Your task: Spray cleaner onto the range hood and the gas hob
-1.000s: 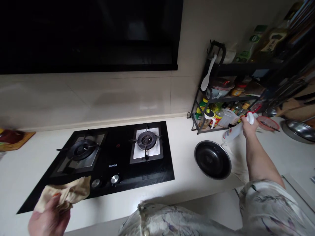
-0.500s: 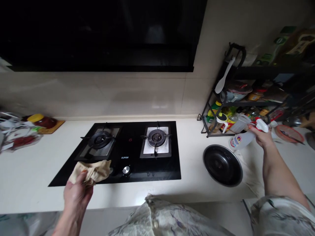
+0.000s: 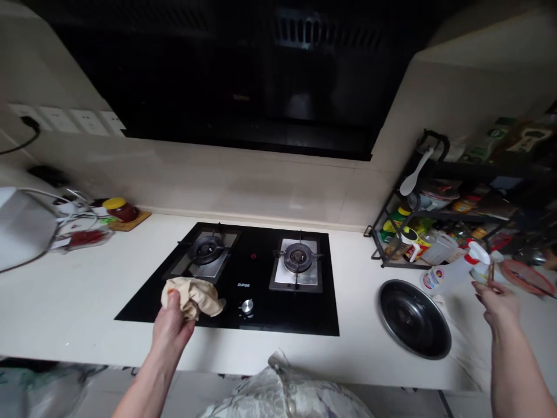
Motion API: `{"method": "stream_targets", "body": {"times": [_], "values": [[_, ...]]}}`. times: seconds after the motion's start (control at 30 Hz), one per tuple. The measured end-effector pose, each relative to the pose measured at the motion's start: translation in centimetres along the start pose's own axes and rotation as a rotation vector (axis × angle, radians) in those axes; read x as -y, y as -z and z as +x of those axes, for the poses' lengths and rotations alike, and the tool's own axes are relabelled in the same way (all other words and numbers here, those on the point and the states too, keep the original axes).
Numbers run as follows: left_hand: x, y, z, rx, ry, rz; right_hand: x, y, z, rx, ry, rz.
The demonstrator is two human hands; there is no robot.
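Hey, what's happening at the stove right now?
A person stands at a black gas hob. The left hand presses a bunched beige cloth on the hob's front edge, near the knobs. The right hand hovers open beside a spray bottle lying by a dark round pan.

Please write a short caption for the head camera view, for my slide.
Left hand presses a beige cloth on the black gas hob; right hand open near the spray bottle.

bare counter (image 3: pixel 104 290) open left of my cloth hand, burner grates (image 3: pixel 208 249) ahead, pan (image 3: pixel 413 318) and spray bottle (image 3: pixel 452 270) crowd my right
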State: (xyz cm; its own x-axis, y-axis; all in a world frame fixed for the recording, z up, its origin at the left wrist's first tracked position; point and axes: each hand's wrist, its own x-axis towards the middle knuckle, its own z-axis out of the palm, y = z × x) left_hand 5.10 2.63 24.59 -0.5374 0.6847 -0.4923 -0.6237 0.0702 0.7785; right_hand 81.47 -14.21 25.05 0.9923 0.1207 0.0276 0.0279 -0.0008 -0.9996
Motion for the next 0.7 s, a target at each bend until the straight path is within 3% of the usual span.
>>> {"method": "stream_targets", "body": {"times": [0.07,0.13,0.23,0.33,0.4,0.47,0.57,0.7], "values": [[-1.0,0.1,0.7,0.053,0.088,-0.023,1.0,-0.2,-4.5,-0.006,-0.027,-0.047],[-2.2,-0.2,1.0,0.151,0.157,-0.047,2.5,-1.6,-10.4,0.144,-0.021,-0.043],[-3.6,-1.3,0.8,0.320,0.212,-0.069,4.7,-5.5,-21.2,0.540,-0.033,-0.078],[-3.4,-2.6,-0.2,0.529,0.260,-0.030,5.8,-10.9,-33.3,0.987,-0.001,-0.115],[-2.2,-3.0,-1.1,0.746,0.246,0.063,5.5,-14.8,-41.3,1.234,-0.029,-0.094],[-0.7,-3.0,-1.7,1.044,0.185,0.180,4.8,-18.2,-48.3,1.379,-0.013,-0.036],[0.8,-2.1,-1.4,1.351,0.048,0.308,3.8,-21.7,-56.0,1.439,0.033,0.103],[-0.3,-0.6,1.3,1.437,-0.097,0.461,3.2,-23.8,-60.7,1.307,-0.073,0.199]]}}
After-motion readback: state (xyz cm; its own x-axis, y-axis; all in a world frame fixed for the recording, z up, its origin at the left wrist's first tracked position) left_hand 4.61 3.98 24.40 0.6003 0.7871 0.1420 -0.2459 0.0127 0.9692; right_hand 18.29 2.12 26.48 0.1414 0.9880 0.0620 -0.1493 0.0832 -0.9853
